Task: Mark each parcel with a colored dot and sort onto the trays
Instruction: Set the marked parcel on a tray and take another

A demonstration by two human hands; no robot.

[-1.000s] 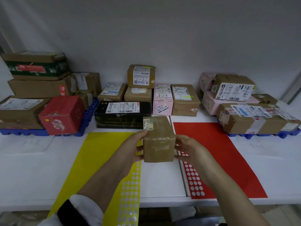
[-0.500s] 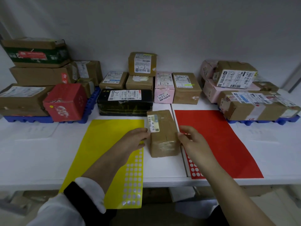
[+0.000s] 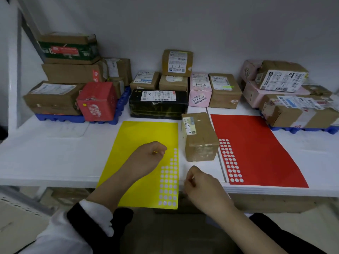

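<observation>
Centrally, the parcel (image 3: 200, 138) stands on the white bench (image 3: 55, 158) in the gap between the yellow sheet (image 3: 143, 134) and the red sheet (image 3: 256, 149), with neither hand touching it. Its label wraps the upper left edge. The left hand (image 3: 146, 160) is over the yellow sheet at lower centre, fingers curled, thumb and forefinger pinched together on a thin sliver that looks like a yellow dot (image 3: 155, 152). The right hand (image 3: 200, 184) sits at the bench's front edge, just below the parcel, fingers curled with the thumb against the forefinger; I cannot tell whether it holds anything. Columns of pale circles run down the yellow sheet's right side and the red sheet's left side. At upper left a blue tray (image 3: 60, 118) carries stacked boxes, with a red box (image 3: 97, 101) at its front. A second tray (image 3: 300, 129) at the right edge bears brown and pink ones. More boxes line the wall behind, a black box (image 3: 157, 105) among them.
</observation>
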